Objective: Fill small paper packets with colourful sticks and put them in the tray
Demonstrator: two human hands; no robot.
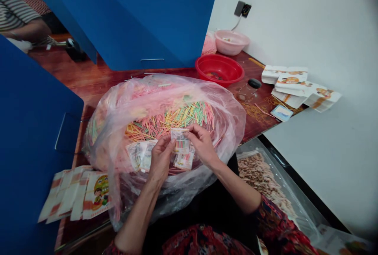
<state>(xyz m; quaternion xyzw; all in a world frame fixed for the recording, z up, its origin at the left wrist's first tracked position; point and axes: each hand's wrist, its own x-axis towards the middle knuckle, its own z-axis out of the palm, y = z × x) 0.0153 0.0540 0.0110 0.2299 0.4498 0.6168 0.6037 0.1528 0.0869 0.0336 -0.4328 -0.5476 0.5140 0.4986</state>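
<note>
Printed paper packet (180, 141) pinched btwn fingertips of L hand (161, 160) & R hand (202, 145), over colored sticks (169, 123) in plastic bag (109, 141).

My left hand (161, 160) and right hand (202, 145) pinch a small clear packet (180, 141) over a heap of pastel sticks (168, 121) in a big plastic bag (113, 137). More filled packets (138, 156) lie just below my hands. Beyond the bag sit a red plastic basin (219, 70) and stacked printed sheets (301, 85) on a wooden counter (260, 123).
</note>
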